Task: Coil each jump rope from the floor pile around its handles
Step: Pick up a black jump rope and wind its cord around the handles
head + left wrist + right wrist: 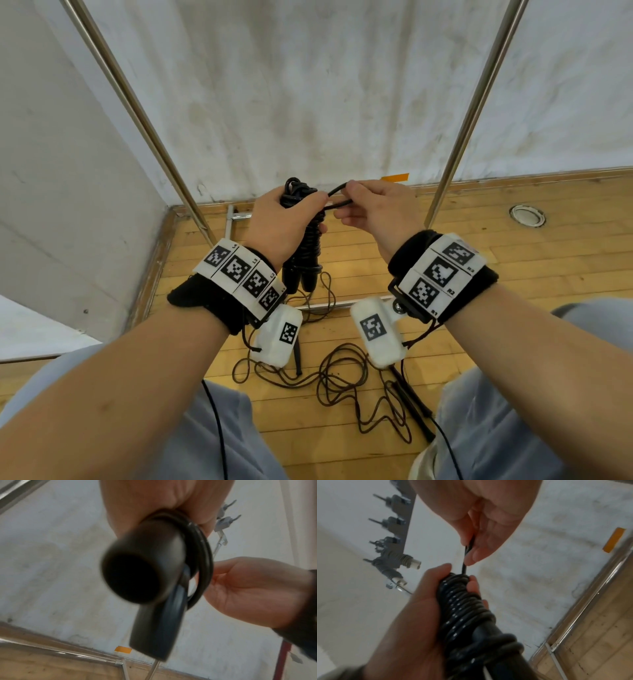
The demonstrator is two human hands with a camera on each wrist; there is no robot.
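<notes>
My left hand (284,219) grips a black jump rope bundle (308,246), its two handles side by side with the rope coiled round them. The handle ends (137,574) point down toward the left wrist camera. To the right, my right hand (373,205) pinches a short loop of the black rope (337,196) that comes off the top of the coil. In the right wrist view the rope end (467,555) runs from the pinching fingertips (476,557) into the coil (462,604). A loose pile of thin brown rope (342,373) lies on the floor below my wrists.
Two slanting metal poles (144,113) (479,102) stand left and right of my hands, with a rail (236,216) along the floor. A stained white wall (325,85) is close ahead. The wood floor (513,250) has a round fitting (527,215). Orange tape (395,178) marks the wall base.
</notes>
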